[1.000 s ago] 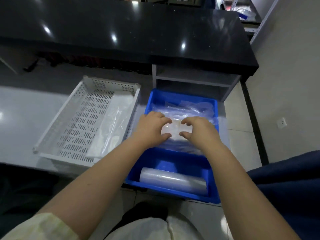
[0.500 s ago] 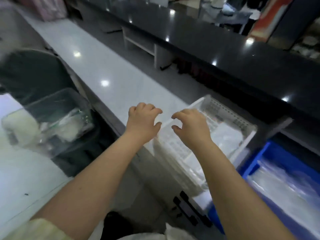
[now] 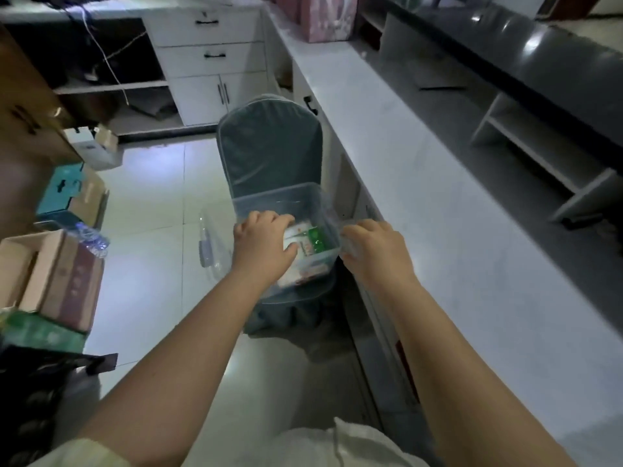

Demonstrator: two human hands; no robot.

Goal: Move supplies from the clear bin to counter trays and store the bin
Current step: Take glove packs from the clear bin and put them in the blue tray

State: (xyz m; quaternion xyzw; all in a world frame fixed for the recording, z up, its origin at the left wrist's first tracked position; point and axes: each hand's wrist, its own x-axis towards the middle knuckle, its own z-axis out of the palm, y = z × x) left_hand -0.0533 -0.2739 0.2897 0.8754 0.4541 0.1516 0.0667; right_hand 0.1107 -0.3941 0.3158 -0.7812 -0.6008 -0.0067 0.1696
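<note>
Clear bin [image 3: 279, 200] sits on grey chair [image 3: 269, 146], centre frame. Left hand [image 3: 263, 246] inside, fingers curled onto white packets [image 3: 296, 237]; right hand [image 3: 374, 251] grips bin's 3 o'clock rim. White counter [image 3: 455, 230] at 3 o'clock, cardboard boxes [image 3: 57, 281] at 9, white cabinets [image 3: 209, 62] at 11, glossy tiled floor [image 3: 151, 203].

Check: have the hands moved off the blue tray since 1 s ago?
Yes. Both hands are away from the tray: the left hand reaches into the clear bin on the chair; the right hand holds its counter-side rim.
</note>
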